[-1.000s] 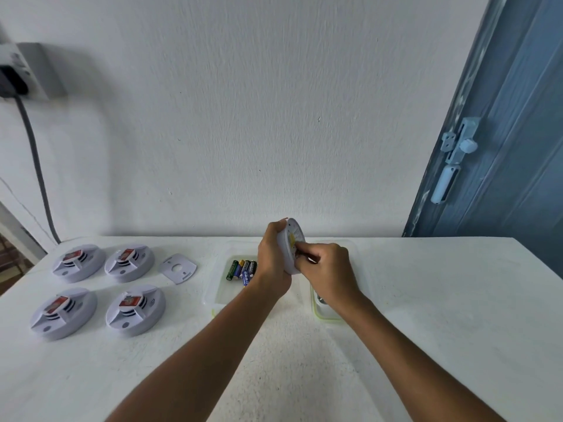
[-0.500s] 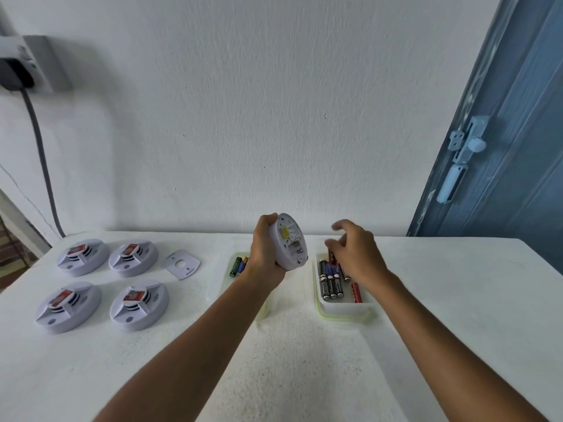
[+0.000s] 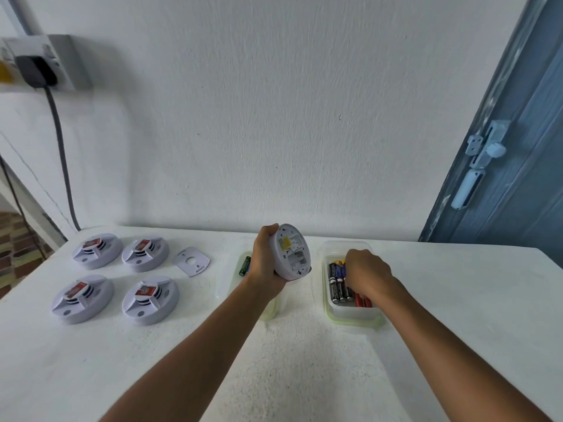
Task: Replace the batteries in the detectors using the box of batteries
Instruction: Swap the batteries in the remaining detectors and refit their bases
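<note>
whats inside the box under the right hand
Batteries, black ones and some red, lie in the box. The right hand covers the rest, so its fingers' hold is hidden.

I am looking down at a white desk pushed against a white wall. Taking the desk as my landmark: above its far left corner a grey socket box sits on the wall with a dark plug in it, and a grey cable drops from that plug down behind the desk's back edge. Past the desk's far right corner stands a blue door with a pale bolt latch.
</note>
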